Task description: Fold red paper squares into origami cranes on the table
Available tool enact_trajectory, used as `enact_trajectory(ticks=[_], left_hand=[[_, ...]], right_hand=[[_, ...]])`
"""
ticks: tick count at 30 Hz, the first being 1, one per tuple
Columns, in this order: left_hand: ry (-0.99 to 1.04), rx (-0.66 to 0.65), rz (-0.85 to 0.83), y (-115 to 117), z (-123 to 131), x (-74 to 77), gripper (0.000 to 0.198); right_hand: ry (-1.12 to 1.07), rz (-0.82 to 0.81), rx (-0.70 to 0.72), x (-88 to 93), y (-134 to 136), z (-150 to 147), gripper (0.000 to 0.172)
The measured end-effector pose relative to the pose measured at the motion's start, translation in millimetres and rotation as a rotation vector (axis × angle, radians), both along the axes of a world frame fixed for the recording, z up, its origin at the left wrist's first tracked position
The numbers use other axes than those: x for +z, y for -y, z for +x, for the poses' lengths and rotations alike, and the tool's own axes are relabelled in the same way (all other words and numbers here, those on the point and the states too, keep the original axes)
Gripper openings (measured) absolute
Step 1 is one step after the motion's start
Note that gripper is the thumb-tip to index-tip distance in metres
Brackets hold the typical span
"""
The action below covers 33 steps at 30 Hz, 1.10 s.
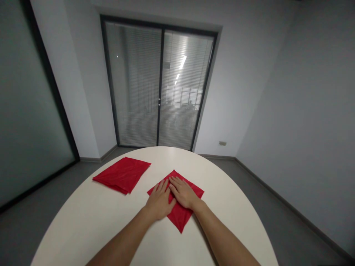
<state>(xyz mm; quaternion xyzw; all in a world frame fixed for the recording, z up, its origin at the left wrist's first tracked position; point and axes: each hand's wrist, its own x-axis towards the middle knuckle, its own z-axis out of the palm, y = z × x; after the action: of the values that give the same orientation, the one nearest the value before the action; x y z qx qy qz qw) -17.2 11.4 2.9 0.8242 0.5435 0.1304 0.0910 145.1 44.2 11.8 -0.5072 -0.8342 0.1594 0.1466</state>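
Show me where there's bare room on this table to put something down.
The white table is bare right of the right forearm, out to the rim, and left of the left forearm, nearer than the red stack. A narrower strip separates stack and red sheet. The sheet is crowded by the left hand and right hand.

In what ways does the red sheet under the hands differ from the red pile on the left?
The red sheet lies under the left hand and right hand; no hand touches the red pile. The pile shows several layered edges, the sheet no clear layering. The pile reaches near the table's edge, the sheet lies further in. Both are red and lie flat.
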Motion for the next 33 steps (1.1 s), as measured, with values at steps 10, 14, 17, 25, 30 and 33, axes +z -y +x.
enact_trajectory(ticks=[10,14,17,25,30,33], left_hand=[[-0.004,0.07,0.015,-10,-8,-3.3,0.07],[-0.031,0.121,0.081,-9,-8,-3.5,0.066],[-0.046,0.168,0.158,-10,-13,2.4,0.059],[-0.098,0.45,0.206,-30,-50,-0.7,0.052],[-0.052,0.543,0.125,-39,-53,-6.4,0.058],[-0.037,0.565,0.17,-38,-43,3.3,0.057]], right_hand=[[0.131,0.192,-0.254,9.8,-3,20,0.053],[0.02,0.099,-0.052,10.0,8,7,0.059],[0.054,-0.021,-0.015,6.4,10,8,0.067],[0.066,-0.005,0.068,9.9,5,26,0.073],[0.073,0.081,0.049,16.9,5,31,0.067],[0.105,0.059,0.042,21.1,3,40,0.064]])
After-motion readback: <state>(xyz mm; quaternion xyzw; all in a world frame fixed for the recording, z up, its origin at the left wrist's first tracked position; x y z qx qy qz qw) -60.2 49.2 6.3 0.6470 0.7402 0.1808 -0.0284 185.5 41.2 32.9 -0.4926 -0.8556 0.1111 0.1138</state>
